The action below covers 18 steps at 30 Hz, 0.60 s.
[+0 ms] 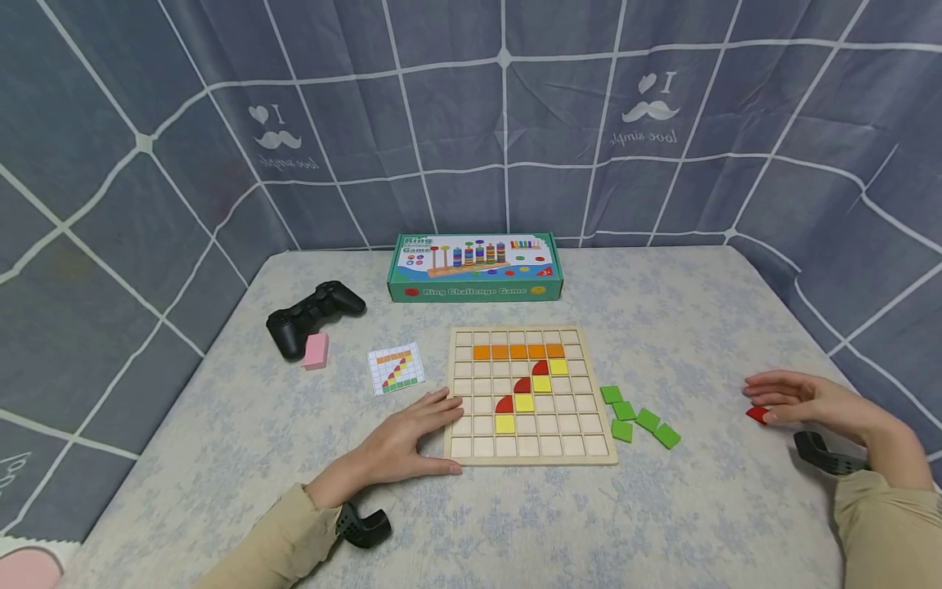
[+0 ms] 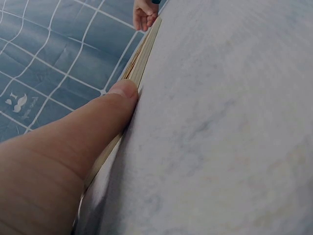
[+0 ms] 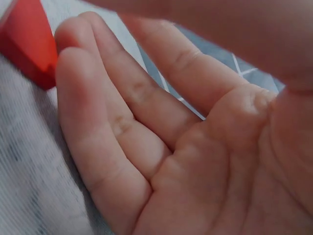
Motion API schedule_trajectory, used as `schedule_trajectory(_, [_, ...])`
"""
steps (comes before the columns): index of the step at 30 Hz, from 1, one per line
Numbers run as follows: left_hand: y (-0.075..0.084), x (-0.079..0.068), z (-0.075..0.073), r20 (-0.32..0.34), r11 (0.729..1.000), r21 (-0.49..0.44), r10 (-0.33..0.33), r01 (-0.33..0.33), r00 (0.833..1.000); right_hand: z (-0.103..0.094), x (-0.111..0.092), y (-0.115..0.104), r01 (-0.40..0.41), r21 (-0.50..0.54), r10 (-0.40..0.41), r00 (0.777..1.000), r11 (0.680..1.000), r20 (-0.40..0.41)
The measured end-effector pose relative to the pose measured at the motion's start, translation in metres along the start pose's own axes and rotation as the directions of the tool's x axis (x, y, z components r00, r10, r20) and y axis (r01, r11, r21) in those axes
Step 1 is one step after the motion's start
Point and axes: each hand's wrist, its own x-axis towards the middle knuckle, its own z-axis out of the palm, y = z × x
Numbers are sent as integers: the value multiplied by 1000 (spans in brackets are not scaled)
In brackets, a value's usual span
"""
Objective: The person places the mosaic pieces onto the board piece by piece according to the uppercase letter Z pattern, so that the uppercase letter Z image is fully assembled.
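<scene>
My left hand (image 1: pixel 407 436) rests at the left edge of the wooden grid board (image 1: pixel 482 452), fingers on its rim and thumb (image 2: pixel 115 100) against the near side. Far to the right, my right hand (image 1: pixel 817 403) is low over the table and pinches a red quarter-circle tile (image 1: pixel 756 415). In the right wrist view the red tile (image 3: pixel 29 46) lies at the fingertips; the thumb's tip is out of frame. On the board are a row of orange tiles (image 1: pixel 518 352) and a diagonal of yellow squares (image 1: pixel 523 402) and red quarter-circles (image 1: pixel 504 405).
Several green square tiles (image 1: pixel 624 411) lie right of the board. To its left are a pattern card (image 1: pixel 396 368), a pink block (image 1: pixel 316 351) and a black game controller (image 1: pixel 312 315). A green Ring Challenge Game box (image 1: pixel 474 268) stands at the back by the curtain (image 1: pixel 471 123).
</scene>
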Motion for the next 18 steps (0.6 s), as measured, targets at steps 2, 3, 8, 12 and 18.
schedule_trajectory(2, [0,0,0,0,1000,0,1,-1,1000,-1,-1,2,-16,-10,16,1000,1000,-13])
schedule_trajectory(3, [0,0,0,-1,1000,1,1,-1,1000,-1,-2,2,-28,-15,27,999,1000,-16])
schedule_trajectory(8, [-1,0,0,-4,1000,0,6,-6,1000,-1,-2,0,-65,-35,64,998,997,-11])
schedule_trajectory(12, [-1,0,0,-6,1000,-4,6,-6,1000,-2,0,-2,-39,-52,39,999,998,9])
schedule_trajectory(18, [0,0,0,-5,1000,-7,5,-5,1000,0,5,-4,-54,-111,53,998,992,-19])
